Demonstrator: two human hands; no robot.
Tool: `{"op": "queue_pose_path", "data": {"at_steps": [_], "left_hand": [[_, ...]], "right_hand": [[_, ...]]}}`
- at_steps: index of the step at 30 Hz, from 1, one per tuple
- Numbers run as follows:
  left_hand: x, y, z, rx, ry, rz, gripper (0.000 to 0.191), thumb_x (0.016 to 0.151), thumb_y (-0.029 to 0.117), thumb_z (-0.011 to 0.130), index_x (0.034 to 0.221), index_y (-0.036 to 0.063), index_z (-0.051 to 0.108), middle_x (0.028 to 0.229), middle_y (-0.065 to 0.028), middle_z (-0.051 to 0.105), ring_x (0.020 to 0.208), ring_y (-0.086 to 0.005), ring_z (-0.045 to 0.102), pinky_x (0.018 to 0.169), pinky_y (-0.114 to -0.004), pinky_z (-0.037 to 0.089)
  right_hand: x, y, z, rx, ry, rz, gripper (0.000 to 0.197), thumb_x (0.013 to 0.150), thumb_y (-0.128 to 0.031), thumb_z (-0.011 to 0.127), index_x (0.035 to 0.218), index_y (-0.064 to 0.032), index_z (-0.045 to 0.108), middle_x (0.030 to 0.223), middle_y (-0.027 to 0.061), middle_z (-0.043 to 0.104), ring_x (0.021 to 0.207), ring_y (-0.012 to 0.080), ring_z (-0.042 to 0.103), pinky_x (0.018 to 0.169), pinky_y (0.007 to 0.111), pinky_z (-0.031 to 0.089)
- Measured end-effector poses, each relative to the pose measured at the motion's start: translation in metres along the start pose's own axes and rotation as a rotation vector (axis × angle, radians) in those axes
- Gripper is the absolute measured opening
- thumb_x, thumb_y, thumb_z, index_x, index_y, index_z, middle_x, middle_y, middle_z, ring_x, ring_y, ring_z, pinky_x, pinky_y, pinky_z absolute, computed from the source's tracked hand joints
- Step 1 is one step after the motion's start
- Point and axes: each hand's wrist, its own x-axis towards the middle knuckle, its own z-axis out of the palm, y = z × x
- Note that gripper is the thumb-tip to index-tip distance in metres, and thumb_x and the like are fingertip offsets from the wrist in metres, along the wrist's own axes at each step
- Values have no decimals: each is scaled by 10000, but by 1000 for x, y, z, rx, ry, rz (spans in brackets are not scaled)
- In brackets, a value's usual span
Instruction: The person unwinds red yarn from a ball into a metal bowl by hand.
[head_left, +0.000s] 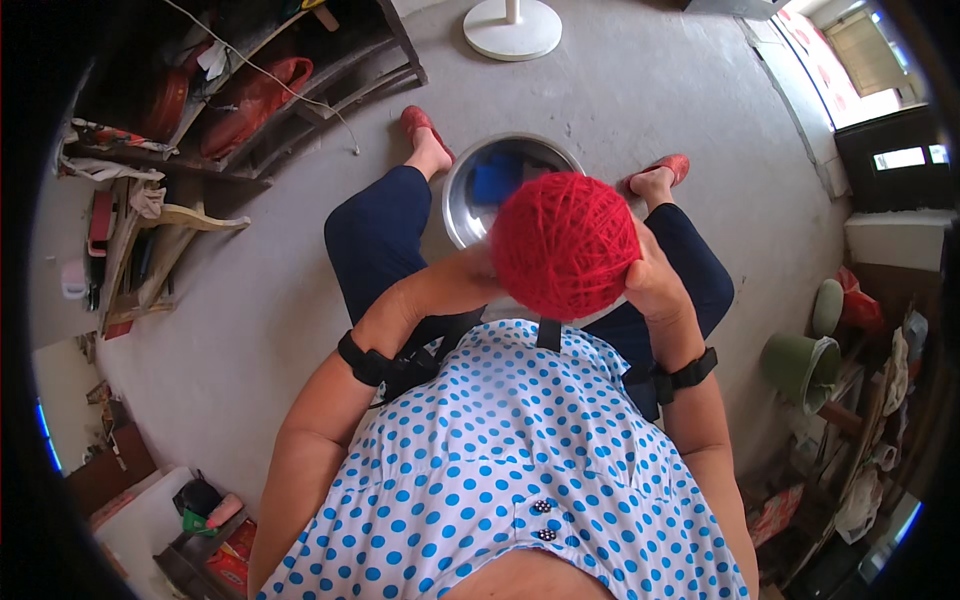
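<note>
A large ball of red yarn is held up in front of my body, above a shiny metal basin. My right hand grips the ball from its right side, thumb against the near surface and the other fingers mostly hidden behind. At the ball's left edge is my left hand, blurred, its fingers hidden behind the yarn. Inside the basin lies something flat and blue, partly covered by the ball in this view. No loose strand of yarn can be made out.
The basin stands on a grey floor between my feet in red slippers. Ahead is a white round stand base. A dark wooden shelf with red bags is at left. On the right, a green bucket lies tilted beside clutter.
</note>
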Motion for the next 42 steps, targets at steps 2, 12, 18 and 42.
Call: {"op": "queue_pose_path", "data": {"at_steps": [2,12,18,42], "left_hand": [[-1,0,0,-12,-44,-12,422,905,152,685,1302,109,548,1241,-104,639,1182,-260,592,1016,-380,449],[1,-19,6,-151,-136,-15,347,964,221,638,1270,62,609,1169,-95,675,1076,-191,637,935,-349,499],[-11,-20,4,-132,-156,-81,301,992,227,596,1170,-1,681,970,-74,708,884,-139,660,813,-274,527],[-12,-41,-26,362,409,56,490,940,205,661,1378,41,516,1399,-117,527,1179,-188,570,971,-325,476]], "right_hand": [[1,11,2,103,-12,5,1221,582,-660,854,1490,-35,328,1441,146,452,1362,272,423,1130,380,340],[-7,13,4,314,126,55,1061,710,-582,809,1452,22,351,1398,131,516,1277,241,522,1069,374,424],[9,-6,-11,130,325,-86,839,839,-443,730,1445,10,366,1363,133,534,1254,252,533,1060,395,428],[-1,-8,-26,896,74,-193,897,801,-758,575,1491,-236,339,1517,128,371,1336,410,439,905,582,547]]}}
